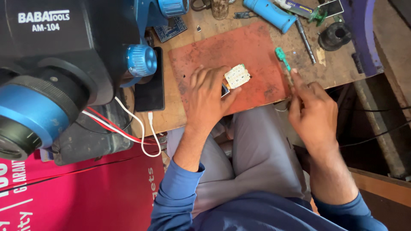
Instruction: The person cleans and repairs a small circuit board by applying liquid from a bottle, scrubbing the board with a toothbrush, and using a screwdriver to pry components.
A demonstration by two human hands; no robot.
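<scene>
The left hand (208, 92) covers most of a small dark-edged part under the pale rectangular circuit board (237, 76), so what kind of part it is cannot be told. The right hand (311, 112) hides the lower shaft of the green-handled thin screwdriver (282, 58); its grip there is unclear. The big black-and-blue microscope head (47, 72) is cut off by the left edge. Small items along the wooden counter (188, 115)'s top edge are cropped.

Work mat (214, 51): reddish, matt, scuffed and stained, looks rubbery. Bench top (334, 68): bare wood, rough, grimy. Small circuit board (237, 76): pale, matt, with fine metal contacts. Screwdriver (282, 57): green plastic handle, slight sheen. Microscope body (64, 51): black matt plastic; its knob (141, 60): blue, ribbed, semi-gloss. Phone (150, 85): black, glossy glass. Cables (128, 122): smooth white and red plastic sheath. Sleeves (180, 192): blue cloth; trousers (257, 149): grey woven cloth.
</scene>
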